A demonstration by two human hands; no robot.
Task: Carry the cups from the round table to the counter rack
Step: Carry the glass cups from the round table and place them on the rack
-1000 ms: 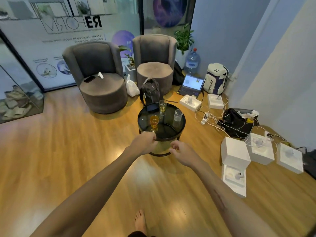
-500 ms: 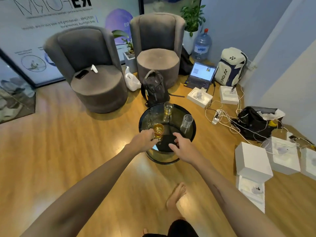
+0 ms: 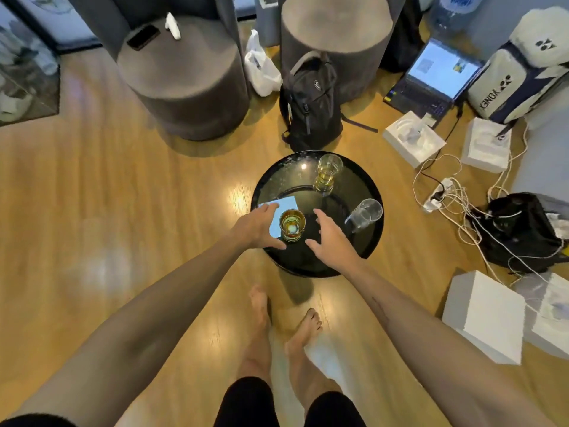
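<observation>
A round black glossy table (image 3: 277, 180) stands just ahead of my bare feet. Three glass cups are on it: one with amber liquid (image 3: 292, 225) at the near left, one with a little yellow liquid (image 3: 328, 173) at the far side, and an empty clear one (image 3: 364, 213) at the right. My left hand (image 3: 258, 225) hovers open just left of the amber cup, fingers spread, thumb below it. My right hand (image 3: 329, 238) is open just right of the same cup. Neither hand grips it. A pale blue paper lies under the amber cup.
A black backpack (image 3: 311, 103) leans behind the table, with two grey armchairs (image 3: 184, 78) beyond. To the right lie a laptop (image 3: 437, 75), white boxes (image 3: 483, 315), a tangle of cables (image 3: 446, 192) and a black bag (image 3: 520, 232). The floor is wood.
I have stepped up to the table and the view has tilted down. Both hands have moved forward over the tabletop and opened on either side of the amber cup.
</observation>
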